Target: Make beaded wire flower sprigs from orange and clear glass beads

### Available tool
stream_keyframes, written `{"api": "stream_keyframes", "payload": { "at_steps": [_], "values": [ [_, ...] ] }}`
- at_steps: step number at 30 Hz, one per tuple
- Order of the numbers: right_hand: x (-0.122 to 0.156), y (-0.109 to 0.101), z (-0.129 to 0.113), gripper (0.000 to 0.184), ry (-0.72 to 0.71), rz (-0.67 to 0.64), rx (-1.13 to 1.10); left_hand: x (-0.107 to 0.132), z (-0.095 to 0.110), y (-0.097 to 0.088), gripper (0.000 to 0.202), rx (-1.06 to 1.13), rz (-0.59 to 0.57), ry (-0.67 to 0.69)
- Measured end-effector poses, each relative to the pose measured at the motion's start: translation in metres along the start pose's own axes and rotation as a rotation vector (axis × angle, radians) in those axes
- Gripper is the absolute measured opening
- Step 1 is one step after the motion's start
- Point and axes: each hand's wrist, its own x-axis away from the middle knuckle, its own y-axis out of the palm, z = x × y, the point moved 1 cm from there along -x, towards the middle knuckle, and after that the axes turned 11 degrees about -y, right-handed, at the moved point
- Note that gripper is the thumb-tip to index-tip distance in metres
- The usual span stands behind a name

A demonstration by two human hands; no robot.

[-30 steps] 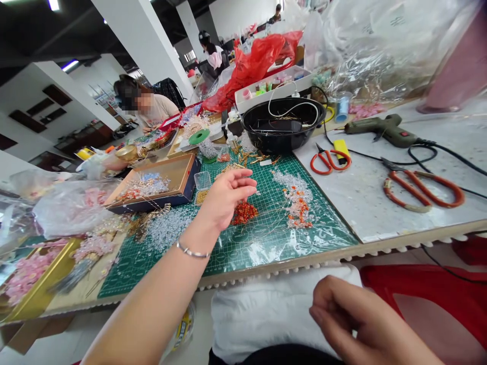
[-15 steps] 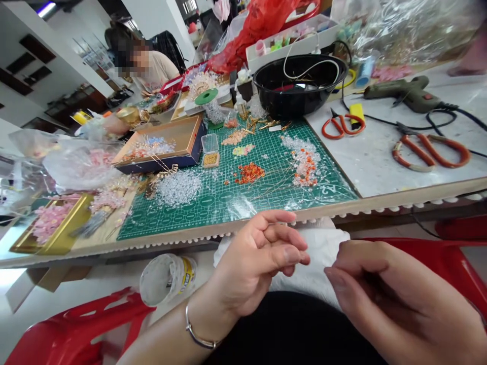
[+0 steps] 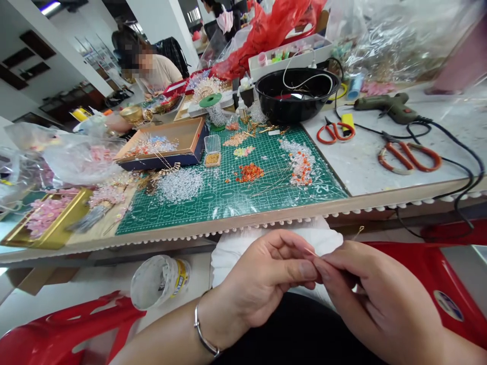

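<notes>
1. Over your lap, your left hand [image 3: 262, 276] and your right hand [image 3: 376, 299] come close together, and their fingertips meet.
2. Your fingers are not wide open. Both hands pinch a thin wire [image 3: 309, 251] in a very narrow gap, just in front of the table edge.
3. That wire is pale and hard to see. Your fingers hide part of it, so you cannot tell how long it is.
4. Past your right hand, a tiny gold bit [image 3: 359, 232] shows. You cannot tell if it is part of the wire.
5. Under your hands is a white cloth [image 3: 274, 248], lying over your dark clothes [image 3: 297, 329]. A metal bangle [image 3: 201, 329] sits on your left wrist.
6. On the long work table [image 3: 380, 172] lies a green cutting mat [image 3: 228, 213] with clear beads [image 3: 179, 185] and orange beads [image 3: 249, 173] in piles. A black bowl [image 3: 297, 94] stands behind it.
7. To the right are orange scissors [image 3: 335, 133] and a glue gun [image 3: 391, 109].
8. Beyond the table, a co-worker [image 3: 155, 73] sits bent forward. Near you, a red chair [image 3: 429, 274] stands, and a white tub [image 3: 160, 281] lies on its side.
</notes>
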Motion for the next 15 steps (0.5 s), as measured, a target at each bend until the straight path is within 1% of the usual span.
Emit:
{"api": "stream_keyframes", "payload": {
  "at_steps": [3,7,9,13,15],
  "values": [
    [0.001,0.0,-0.004,0.011,0.011,0.058,-0.022,0.001,0.002,0.0,0.024,-0.051,-0.001,0.028],
    [0.0,-0.006,-0.012,0.01,0.066,0.082,-0.02,0.002,0.007,-0.004,0.025,-0.007,0.093,0.043],
    [0.0,-0.01,-0.015,0.012,0.11,0.073,-0.044,0.002,0.008,-0.006,0.023,0.027,0.115,0.03],
    [0.0,-0.012,-0.016,0.021,0.228,0.024,-0.131,0.001,0.005,-0.008,0.028,0.055,0.06,-0.056],
    [0.0,-0.01,-0.016,0.023,0.27,0.005,-0.164,0.0,0.003,-0.008,0.028,0.051,0.043,-0.07]
  ]
}}
